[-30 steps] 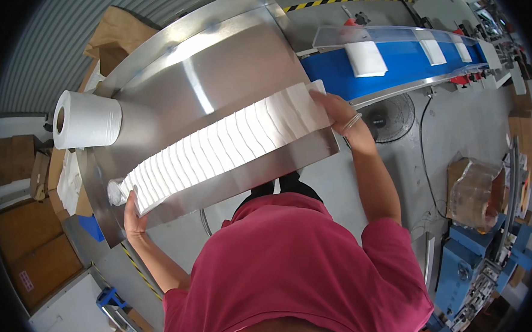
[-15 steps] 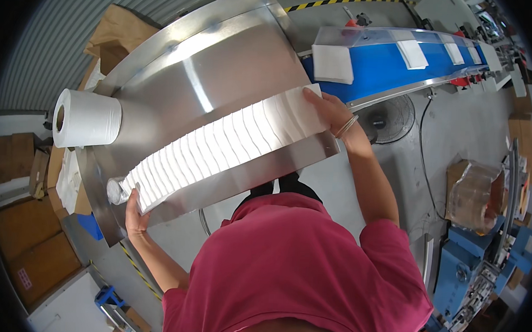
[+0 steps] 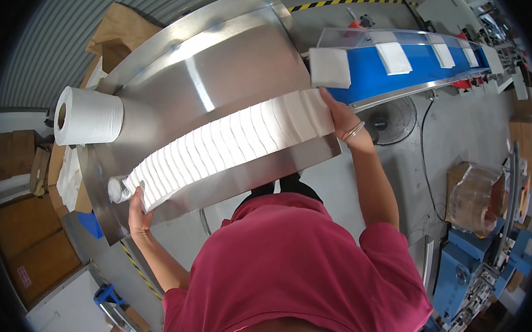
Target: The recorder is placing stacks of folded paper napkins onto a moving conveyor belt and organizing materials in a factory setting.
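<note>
Napkin row (image 3: 231,143) is pressed between both hands (image 3: 138,210) (image 3: 339,117) on the desk (image 3: 223,61); 1 napkin (image 3: 329,68) has advanced to the belt (image 3: 367,69) end.

— What do we have on the desk (image 3: 223,61)?
— A long row of folded white tissues (image 3: 231,143) along its near edge, a paper roll (image 3: 88,116) at the left end, one tissue pad (image 3: 329,67) by the blue belt (image 3: 397,70).

grey concrete floor (image 3: 460,134) with a yellow-black hazard stripe (image 3: 341,1); corrugated metal wall (image 3: 50,40); cardboard boxes (image 3: 26,255); blue machinery (image 3: 483,267); bright even light
</note>
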`<action>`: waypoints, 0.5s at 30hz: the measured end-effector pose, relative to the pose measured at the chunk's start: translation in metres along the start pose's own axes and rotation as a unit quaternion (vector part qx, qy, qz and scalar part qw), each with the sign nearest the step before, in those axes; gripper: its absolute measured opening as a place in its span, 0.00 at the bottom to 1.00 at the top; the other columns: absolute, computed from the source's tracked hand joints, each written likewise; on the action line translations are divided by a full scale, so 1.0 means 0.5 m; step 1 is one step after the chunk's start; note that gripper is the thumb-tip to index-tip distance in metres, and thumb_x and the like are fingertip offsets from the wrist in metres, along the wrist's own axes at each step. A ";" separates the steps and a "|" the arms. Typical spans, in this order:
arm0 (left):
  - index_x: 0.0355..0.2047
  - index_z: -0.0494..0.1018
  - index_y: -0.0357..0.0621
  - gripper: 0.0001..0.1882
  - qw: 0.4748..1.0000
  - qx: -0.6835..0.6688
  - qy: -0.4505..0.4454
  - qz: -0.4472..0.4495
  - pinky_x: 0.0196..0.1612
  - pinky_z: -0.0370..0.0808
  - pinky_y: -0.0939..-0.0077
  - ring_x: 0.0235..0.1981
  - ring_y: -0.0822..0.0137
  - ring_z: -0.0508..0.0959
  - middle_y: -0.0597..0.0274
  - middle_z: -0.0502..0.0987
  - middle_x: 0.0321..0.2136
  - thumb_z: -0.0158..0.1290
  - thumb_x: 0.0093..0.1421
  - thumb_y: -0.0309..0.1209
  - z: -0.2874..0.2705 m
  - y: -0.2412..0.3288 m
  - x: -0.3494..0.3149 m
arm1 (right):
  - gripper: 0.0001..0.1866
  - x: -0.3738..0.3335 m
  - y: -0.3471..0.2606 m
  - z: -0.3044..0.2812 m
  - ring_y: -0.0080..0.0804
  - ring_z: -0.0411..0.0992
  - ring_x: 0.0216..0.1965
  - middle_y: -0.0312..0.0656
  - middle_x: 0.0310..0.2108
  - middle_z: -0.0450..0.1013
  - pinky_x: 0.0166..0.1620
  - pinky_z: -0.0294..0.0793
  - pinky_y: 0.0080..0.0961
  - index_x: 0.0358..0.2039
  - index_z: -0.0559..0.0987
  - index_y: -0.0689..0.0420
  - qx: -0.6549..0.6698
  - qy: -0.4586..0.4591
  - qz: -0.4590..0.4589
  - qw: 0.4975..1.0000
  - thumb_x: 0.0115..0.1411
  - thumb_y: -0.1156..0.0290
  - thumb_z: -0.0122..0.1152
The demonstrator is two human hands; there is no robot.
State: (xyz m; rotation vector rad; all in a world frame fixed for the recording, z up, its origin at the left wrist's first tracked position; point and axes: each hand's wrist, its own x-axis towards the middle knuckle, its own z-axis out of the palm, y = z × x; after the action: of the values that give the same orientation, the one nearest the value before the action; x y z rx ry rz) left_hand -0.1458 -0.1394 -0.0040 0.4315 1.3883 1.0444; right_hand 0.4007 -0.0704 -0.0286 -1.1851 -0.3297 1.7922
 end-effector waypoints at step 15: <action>0.55 0.59 0.42 0.29 1.000 0.004 0.017 -0.005 0.52 0.65 0.65 0.51 0.63 0.68 0.61 0.67 0.51 0.51 0.56 0.40 0.005 -0.007 0.002 | 0.25 0.003 -0.005 0.005 0.30 0.72 0.33 0.43 0.36 0.72 0.37 0.73 0.23 0.38 0.73 0.65 -0.042 0.151 -0.053 0.986 0.55 0.51 0.55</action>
State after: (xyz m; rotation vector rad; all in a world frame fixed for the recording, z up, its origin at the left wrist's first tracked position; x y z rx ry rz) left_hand -0.1425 -0.1396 -0.0070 0.4145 1.4237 1.0426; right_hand 0.4000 -0.0675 -0.0266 -1.4491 -0.2855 1.4933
